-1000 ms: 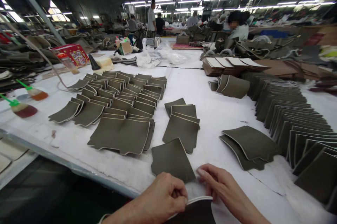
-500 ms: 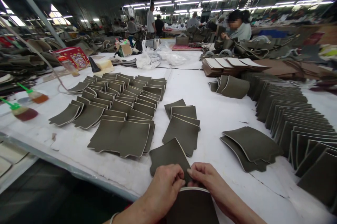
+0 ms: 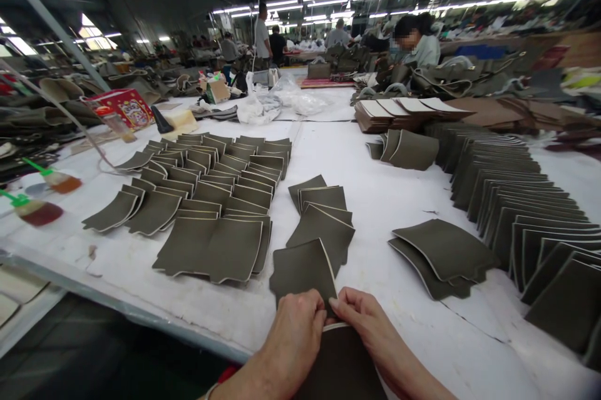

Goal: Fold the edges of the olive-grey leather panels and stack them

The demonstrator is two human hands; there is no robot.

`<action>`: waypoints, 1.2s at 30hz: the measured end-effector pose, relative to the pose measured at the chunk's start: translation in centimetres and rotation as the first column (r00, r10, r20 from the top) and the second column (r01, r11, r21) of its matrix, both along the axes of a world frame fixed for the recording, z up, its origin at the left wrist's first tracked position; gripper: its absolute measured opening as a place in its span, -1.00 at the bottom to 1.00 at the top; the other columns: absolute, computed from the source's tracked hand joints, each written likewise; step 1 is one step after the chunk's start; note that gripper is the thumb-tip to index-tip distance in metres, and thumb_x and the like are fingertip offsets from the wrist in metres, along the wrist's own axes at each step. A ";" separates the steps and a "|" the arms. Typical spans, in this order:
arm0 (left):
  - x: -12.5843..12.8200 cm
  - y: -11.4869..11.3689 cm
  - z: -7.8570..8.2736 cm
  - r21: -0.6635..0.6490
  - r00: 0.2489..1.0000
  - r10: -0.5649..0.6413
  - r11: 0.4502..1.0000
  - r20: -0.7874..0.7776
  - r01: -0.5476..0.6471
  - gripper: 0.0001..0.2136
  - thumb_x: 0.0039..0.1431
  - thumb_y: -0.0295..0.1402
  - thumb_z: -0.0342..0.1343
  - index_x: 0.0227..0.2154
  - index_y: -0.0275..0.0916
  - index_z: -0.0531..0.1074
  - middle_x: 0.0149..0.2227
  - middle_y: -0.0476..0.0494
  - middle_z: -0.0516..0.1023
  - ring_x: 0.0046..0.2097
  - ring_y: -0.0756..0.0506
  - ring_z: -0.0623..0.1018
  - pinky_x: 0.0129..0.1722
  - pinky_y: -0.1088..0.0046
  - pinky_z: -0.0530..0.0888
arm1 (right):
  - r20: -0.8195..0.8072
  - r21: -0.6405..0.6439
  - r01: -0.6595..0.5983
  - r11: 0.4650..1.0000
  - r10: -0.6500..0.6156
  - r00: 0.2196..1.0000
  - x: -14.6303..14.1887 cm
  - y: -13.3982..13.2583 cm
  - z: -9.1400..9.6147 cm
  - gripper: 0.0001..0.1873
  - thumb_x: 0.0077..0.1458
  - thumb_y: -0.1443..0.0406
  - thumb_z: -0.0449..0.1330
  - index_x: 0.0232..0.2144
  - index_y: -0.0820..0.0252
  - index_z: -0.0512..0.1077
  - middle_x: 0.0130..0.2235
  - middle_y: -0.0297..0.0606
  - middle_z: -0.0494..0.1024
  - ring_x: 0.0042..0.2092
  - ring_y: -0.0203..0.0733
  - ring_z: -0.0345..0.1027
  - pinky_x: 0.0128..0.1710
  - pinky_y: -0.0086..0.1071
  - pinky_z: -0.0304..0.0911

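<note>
My left hand [image 3: 300, 325] is closed at the top edge of a dark olive leather panel [image 3: 345, 365] near the table's front. Close beside it, my right hand [image 3: 359, 312] pinches the same edge, thumb and fingers together. The hands nearly meet, and the fingertips of the left are partly hidden. Just beyond them another olive panel [image 3: 300, 271] lies partly under my left hand. Behind that, several panels overlap in a fanned pile [image 3: 323, 228]. A pair of loose panels [image 3: 444, 253] rests to the right.
Rows of overlapping panels [image 3: 211, 246] cover the left of the white table [image 3: 366, 200]. A long row of panels [image 3: 535, 212] stands on the right. Two green-tipped bottles [image 3: 40, 212] are at far left. Brown stacks [image 3: 389, 115] and plastic bags [image 3: 258, 106] lie farther back. A person [image 3: 422, 46] sits beyond.
The view has shifted slightly. Both hands stay at the panel's top edge, now drawn closer together, and the panel beyond them has turned a little.
</note>
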State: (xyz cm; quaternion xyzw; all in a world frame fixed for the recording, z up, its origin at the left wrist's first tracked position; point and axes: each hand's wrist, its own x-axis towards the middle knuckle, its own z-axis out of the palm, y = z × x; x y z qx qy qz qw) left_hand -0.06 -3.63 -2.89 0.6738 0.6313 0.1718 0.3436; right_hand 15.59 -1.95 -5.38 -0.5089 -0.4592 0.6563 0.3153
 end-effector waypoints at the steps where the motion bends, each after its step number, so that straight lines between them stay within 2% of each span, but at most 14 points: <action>1: 0.1 0.1 0.0 -0.001 1.000 -0.005 1.000 -0.022 0.005 -0.81 0.19 -0.50 -0.04 -0.49 -0.24 0.41 -0.45 -0.10 0.54 -0.38 -0.08 0.51 -0.39 0.45 0.24 | 0.001 0.002 0.004 1.000 -0.004 1.000 -0.1 0.0 -0.1 -0.48 -0.10 -0.10 0.30 -0.62 0.13 0.20 -0.59 -0.43 0.28 -0.52 -0.30 0.05 -0.54 -0.43 -0.11; 6: 0.4 0.0 0.0 0.016 0.992 -0.028 0.999 -0.122 0.030 -0.80 0.22 -0.48 -0.07 -0.45 -0.24 0.41 -0.41 -0.14 0.56 -0.36 -0.13 0.53 -0.40 0.40 0.20 | -0.016 0.003 0.008 1.000 -0.008 1.000 -0.3 -0.1 -0.2 -0.47 -0.09 -0.13 0.27 -0.60 0.12 0.18 -0.59 -0.45 0.23 -0.52 -0.29 0.06 -0.52 -0.43 -0.06; 9: 0.2 -0.2 -0.2 0.041 0.992 -0.012 0.999 -0.122 0.017 -0.82 0.22 -0.47 -0.07 -0.46 -0.23 0.39 -0.42 -0.12 0.55 -0.37 -0.12 0.52 -0.41 0.40 0.17 | -0.019 0.009 0.002 1.000 -0.001 1.000 -0.3 -0.2 -0.1 -0.47 -0.08 -0.13 0.26 -0.60 0.12 0.18 -0.59 -0.45 0.22 -0.51 -0.29 0.07 -0.51 -0.42 -0.05; 15: -0.3 -0.5 -0.6 0.007 0.997 0.071 0.997 0.018 -0.071 -0.84 0.20 -0.46 -0.05 -0.49 -0.22 0.33 -0.48 -0.05 0.47 -0.42 -0.06 0.45 -0.42 0.45 0.19 | 0.014 0.041 -0.030 0.999 0.030 0.999 -0.1 0.0 -0.7 -0.46 -0.08 -0.17 0.23 -0.59 0.11 0.20 -0.58 -0.42 0.23 -0.49 -0.26 0.05 -0.54 -0.41 -0.05; 21: -0.8 -0.3 -0.1 -0.013 0.987 0.111 0.994 0.117 -0.110 -0.86 0.17 -0.44 -0.04 -0.50 -0.22 0.30 -0.50 -0.02 0.43 -0.42 -0.04 0.42 -0.42 0.48 0.22 | 0.043 0.043 -0.032 0.999 0.030 0.999 -0.1 0.0 -1.2 -0.46 -0.08 -0.16 0.25 -0.59 0.11 0.19 -0.58 -0.43 0.21 -0.49 -0.26 0.04 -0.52 -0.42 -0.04; 27: -1.5 0.3 -0.4 -0.099 0.892 0.238 0.971 0.385 -0.217 -0.84 0.23 -0.30 -0.07 -0.41 -0.22 0.32 -0.49 0.02 0.43 -0.48 -0.01 0.46 -0.47 0.51 0.28 | 0.007 0.014 -0.033 0.999 0.033 0.999 -0.3 0.0 -0.8 -0.44 -0.08 -0.19 0.23 -0.58 0.10 0.16 -0.59 -0.46 0.17 -0.49 -0.26 0.08 -0.52 -0.42 -0.01; 29: -1.6 0.3 -0.5 -0.072 0.899 0.218 0.976 0.380 -0.207 -0.85 0.23 -0.32 -0.07 -0.39 -0.22 0.34 -0.48 0.02 0.43 -0.46 -0.01 0.46 -0.45 0.51 0.29 | -0.012 0.007 -0.032 0.999 0.032 0.999 -0.4 0.0 -0.6 -0.43 -0.09 -0.20 0.23 -0.58 0.10 0.14 -0.58 -0.47 0.15 -0.49 -0.26 0.08 -0.52 -0.42 -0.01; 32: -1.5 0.3 -0.5 0.015 0.953 0.116 0.992 0.279 -0.125 -0.89 0.15 -0.43 0.00 -0.45 -0.23 0.38 -0.45 0.00 0.43 -0.39 -0.02 0.44 -0.38 0.50 0.29 | -0.027 0.000 -0.030 1.000 0.030 0.999 -0.3 0.0 -0.6 -0.44 -0.08 -0.18 0.22 -0.58 0.10 0.13 -0.57 -0.47 0.13 -0.48 -0.26 0.07 -0.51 -0.42 -0.01; 36: -1.1 0.1 -0.7 0.111 0.981 0.054 0.991 0.185 -0.075 -0.90 0.11 -0.53 0.04 -0.44 -0.24 0.41 -0.38 -0.03 0.45 -0.34 -0.02 0.44 -0.32 0.48 0.30 | -0.011 0.025 -0.017 1.000 0.017 1.000 -0.1 0.1 -0.8 -0.49 -0.05 -0.12 0.22 -0.57 0.12 0.16 -0.55 -0.47 0.11 -0.47 -0.29 -0.04 -0.51 -0.42 -0.07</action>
